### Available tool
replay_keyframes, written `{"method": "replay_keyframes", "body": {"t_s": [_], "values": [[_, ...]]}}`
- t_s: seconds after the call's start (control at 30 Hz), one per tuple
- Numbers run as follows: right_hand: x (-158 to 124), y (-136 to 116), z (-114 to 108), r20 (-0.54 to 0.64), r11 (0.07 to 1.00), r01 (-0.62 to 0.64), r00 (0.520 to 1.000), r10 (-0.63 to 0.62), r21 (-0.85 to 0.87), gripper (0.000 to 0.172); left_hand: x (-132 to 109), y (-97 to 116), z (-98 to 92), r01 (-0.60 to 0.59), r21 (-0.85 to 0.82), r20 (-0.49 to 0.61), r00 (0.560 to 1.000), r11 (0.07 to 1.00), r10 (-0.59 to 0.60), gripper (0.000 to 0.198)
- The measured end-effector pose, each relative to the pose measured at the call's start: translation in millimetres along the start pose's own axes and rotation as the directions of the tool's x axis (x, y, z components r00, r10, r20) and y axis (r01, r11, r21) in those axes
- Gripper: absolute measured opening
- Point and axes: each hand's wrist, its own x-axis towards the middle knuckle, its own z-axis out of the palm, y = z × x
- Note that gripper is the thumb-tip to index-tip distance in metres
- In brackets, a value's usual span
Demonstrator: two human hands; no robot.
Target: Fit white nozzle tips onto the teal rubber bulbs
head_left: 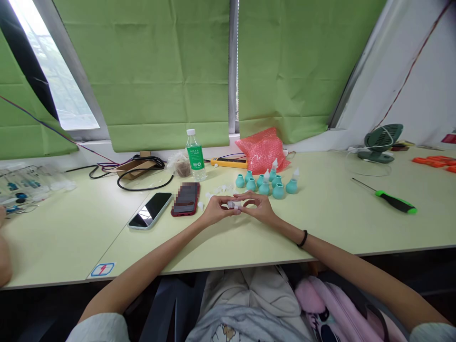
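Observation:
Both my hands meet over the table [213,251], pinching a small translucent white plastic piece [234,204] between them. My left hand [218,210] grips its left side, and my right hand [259,207] has the other end between thumb and fingers. Fingers hide part of the piece. Just beyond my right hand stand several teal rubber bulbs [278,191], some with a clear white nozzle [274,164] in the top. Behind my left hand lies a scatter of small white plastic pieces [223,189].
Left of my hands lie a red-cased phone [185,199] and a pale-cased phone [150,211]. Behind are a water bottle [195,159], a pink bubble-wrap bag [261,149] and black cable [142,186]. A screwdriver [392,199] and small fan [381,142] stand right. Another person's arm [4,256] shows far left.

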Motion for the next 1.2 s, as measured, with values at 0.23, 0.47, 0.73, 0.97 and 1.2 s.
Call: {"method": "replay_keyframes", "body": {"t_s": [0.23,0.47,0.73,0.97,1.2], "values": [[0,0,0,-0.014,1.000,0.005,1.000,-0.005,-0.012,0.023,-1,1,0.9,-0.004,0.040,-0.040,0.999,0.999,0.006,0.042],[0,3,0,0.013,0.999,0.024,1.000,-0.023,-0.033,0.024,0,-2,-1.3,-0.007,0.037,-0.010,1.000,0.999,0.008,0.038],[0,0,-2,0.050,0.957,0.207,0.978,-0.201,-0.203,0.023,0,1,-3.3,-0.009,-0.003,0.049,0.999,1.000,0.009,0.035],[2,-2,-9,0.117,0.858,0.388,0.921,-0.370,-0.337,0.024,0,10,-1.3,0.029,-0.077,0.073,0.997,0.997,-0.023,0.033],[-8,-13,-20,0.140,0.827,0.361,0.932,-0.333,-0.431,0.023,3,12,5.9,0.034,-0.057,0.141,0.990,0.998,-0.025,0.034]]}}
